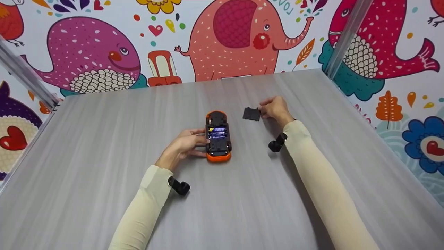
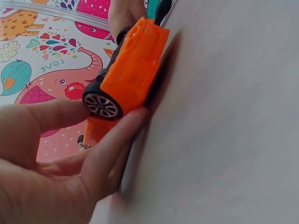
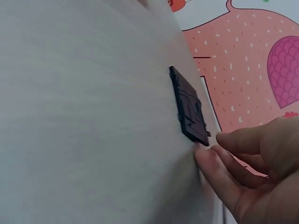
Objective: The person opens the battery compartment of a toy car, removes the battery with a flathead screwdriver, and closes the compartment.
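An orange toy car (image 1: 218, 158) lies upside down on the table, its black underside facing up. Several purple batteries (image 1: 218, 132) sit in its uncovered battery compartment. My left hand (image 1: 185, 142) holds the car by its left side; in the left wrist view, fingers bear on a wheel (image 2: 103, 106) and on the orange body. To the right of the car lies a black battery cover (image 1: 251, 114), its moulded side showing in the right wrist view. My right hand (image 1: 274, 108) has its fingertips at the cover's near edge, one seeming to touch it, with no clear pinch visible.
The grey tabletop (image 1: 86, 166) reaches to a wall panel (image 1: 232, 41) printed with cartoon animals. Metal posts (image 1: 348, 38) stand at its back corners. A small black camera (image 1: 179, 186) is strapped to each sleeved wrist.
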The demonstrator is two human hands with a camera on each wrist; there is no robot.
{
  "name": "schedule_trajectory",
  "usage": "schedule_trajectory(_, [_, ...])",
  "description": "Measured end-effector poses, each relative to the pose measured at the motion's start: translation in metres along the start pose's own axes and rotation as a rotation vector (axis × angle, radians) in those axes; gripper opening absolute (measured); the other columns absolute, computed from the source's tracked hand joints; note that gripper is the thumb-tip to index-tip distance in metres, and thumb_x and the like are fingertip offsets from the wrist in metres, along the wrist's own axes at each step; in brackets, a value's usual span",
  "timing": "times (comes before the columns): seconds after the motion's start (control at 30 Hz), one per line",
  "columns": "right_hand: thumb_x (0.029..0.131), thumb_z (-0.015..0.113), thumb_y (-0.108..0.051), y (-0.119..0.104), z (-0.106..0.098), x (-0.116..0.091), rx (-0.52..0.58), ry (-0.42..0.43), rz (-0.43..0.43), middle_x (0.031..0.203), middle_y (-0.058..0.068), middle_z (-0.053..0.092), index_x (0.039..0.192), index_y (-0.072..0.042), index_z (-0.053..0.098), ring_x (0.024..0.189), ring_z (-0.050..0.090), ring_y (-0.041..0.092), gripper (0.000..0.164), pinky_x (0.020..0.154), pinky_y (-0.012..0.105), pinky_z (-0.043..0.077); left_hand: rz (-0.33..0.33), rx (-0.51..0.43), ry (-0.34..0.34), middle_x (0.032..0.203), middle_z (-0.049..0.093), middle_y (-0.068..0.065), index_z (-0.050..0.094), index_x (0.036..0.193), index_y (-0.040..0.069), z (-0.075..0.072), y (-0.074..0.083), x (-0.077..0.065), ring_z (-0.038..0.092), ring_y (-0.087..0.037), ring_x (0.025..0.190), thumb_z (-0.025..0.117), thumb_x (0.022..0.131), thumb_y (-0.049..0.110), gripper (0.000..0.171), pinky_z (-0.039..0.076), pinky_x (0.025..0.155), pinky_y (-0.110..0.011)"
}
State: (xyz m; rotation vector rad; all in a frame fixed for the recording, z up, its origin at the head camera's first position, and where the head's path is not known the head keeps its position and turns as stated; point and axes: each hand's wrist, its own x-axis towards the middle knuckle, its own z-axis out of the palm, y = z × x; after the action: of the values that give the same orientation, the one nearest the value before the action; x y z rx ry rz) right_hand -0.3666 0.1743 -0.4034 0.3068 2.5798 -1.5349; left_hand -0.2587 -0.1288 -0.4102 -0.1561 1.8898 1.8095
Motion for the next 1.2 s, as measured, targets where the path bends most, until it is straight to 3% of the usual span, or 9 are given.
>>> schedule_trajectory(0.3, [0.098,0.063,-0.009,-0.020,-0.019,-0.023,-0.115,-0.078,-0.057,0.128,0.015,0.065,0.127,-0.002,0.066,0.087,0.058,0.019,0.031,0.072,0.028,0.055,0.001,0.010,0.006,0.144,0.054,-0.026,0.031,0.155,0.000,0.000,0.000,-0.001,0.060,-0.034,0.126,0.057,0.092,-0.001,0.067,0.062,0.088,-0.048])
schedule_trajectory(0.53, [0.098,0.062,-0.008,-0.030,-0.030,-0.041,-0.173,-0.100,-0.115,0.130,0.017,0.065,0.129,-0.004,0.065,0.115,0.060,0.030,0.031,0.091,0.036,0.056,-0.010,0.009,0.023,0.144,0.054,-0.026,0.032,0.155,0.002,0.001,0.001,-0.001,0.058,-0.035,0.128,0.056,0.093,-0.001,0.067,0.062,0.088,-0.049])
schedule_trajectory(0.73, [0.098,0.062,-0.011,-0.026,-0.044,-0.058,-0.247,-0.116,-0.124,0.132,0.016,0.062,0.132,-0.007,0.064,0.115,0.057,0.030,0.033,0.106,0.044,0.051,-0.013,-0.010,0.029,0.147,0.051,-0.024,0.030,0.155,0.001,0.004,0.001,-0.001,0.057,-0.036,0.128,0.056,0.092,-0.001,0.068,0.062,0.088,-0.048])
schedule_trajectory(1.2, [0.099,0.063,-0.020,0.006,-0.080,-0.068,-0.311,-0.126,-0.183,0.135,0.019,0.059,0.135,-0.008,0.061,0.118,0.059,0.034,0.037,0.106,0.048,0.053,-0.017,-0.009,0.033,0.145,0.054,-0.023,0.032,0.154,0.002,0.003,0.000,0.000,0.059,-0.034,0.126,0.058,0.092,-0.001,0.068,0.061,0.089,-0.049])
